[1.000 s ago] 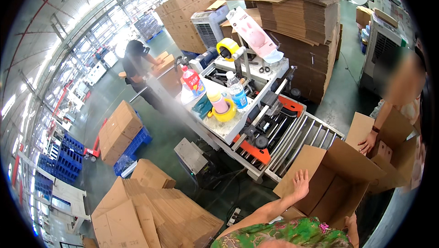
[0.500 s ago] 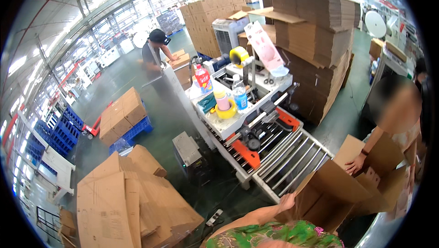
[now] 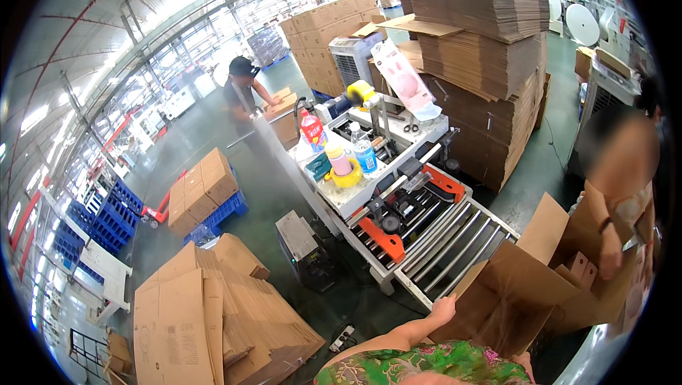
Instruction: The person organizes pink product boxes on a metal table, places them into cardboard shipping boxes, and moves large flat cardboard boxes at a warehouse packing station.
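At the bottom centre my left hand (image 3: 444, 310) has its fingers closed on the edge of an open cardboard box (image 3: 490, 314). The box stands tilted at the end of the roller conveyor (image 3: 455, 250), and I look into its bare brown inside. A sliver of my right hand (image 3: 524, 362) shows at the box's near side, by the lower edge; its fingers are hidden. Just beyond, a co-worker's hand (image 3: 609, 253) reaches into a second open cardboard box (image 3: 561, 243), where a small pinkish carton (image 3: 582, 270) lies.
A carton-sealing machine (image 3: 405, 197) holds bottles, yellow tape and scissors on top. Flattened cardboard (image 3: 170, 321) lies in a pile at lower left, and a tall stack of it (image 3: 490, 65) stands behind. Another person (image 3: 245, 94) works at far left, beyond boxes on a blue pallet (image 3: 220, 214).
The co-worker's hand has gone from the box flap down into the second box. My view has shifted slightly. My left hand keeps its hold on the box edge.
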A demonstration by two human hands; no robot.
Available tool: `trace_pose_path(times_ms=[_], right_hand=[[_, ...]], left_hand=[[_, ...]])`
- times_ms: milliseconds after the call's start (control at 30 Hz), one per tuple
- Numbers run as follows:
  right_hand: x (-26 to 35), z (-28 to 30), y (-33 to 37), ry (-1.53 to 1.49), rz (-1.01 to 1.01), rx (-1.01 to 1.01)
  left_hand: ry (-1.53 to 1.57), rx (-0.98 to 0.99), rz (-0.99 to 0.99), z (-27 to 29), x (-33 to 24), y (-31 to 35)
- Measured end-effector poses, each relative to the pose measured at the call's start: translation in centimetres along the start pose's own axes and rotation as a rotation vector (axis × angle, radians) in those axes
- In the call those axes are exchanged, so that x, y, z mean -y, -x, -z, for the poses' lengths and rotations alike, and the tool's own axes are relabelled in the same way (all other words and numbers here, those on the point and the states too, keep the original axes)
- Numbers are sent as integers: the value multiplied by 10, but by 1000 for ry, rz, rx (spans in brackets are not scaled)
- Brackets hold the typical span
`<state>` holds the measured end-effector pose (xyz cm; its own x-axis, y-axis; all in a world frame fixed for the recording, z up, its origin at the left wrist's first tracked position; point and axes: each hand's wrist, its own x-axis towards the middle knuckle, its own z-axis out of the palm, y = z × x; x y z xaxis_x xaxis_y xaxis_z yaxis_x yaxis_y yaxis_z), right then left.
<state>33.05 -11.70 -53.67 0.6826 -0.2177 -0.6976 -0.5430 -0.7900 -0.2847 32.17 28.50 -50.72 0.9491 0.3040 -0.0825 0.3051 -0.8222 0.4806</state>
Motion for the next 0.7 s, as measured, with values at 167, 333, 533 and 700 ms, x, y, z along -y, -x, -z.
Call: trace_pose_path(times_ms=[167,333,533,700], right_hand=[[9,6,13,113,40,-13],[6,6,15,136,57,1],[20,10,38,111,-14,-62],[7,7,25,126,31,-52]], left_hand=[[3,-8,9,1,-2,1],[-7,-2,10,3,-2,0],[-4,-24,-3,3,0,1],[-20,-31,6,-3,1,-1]])
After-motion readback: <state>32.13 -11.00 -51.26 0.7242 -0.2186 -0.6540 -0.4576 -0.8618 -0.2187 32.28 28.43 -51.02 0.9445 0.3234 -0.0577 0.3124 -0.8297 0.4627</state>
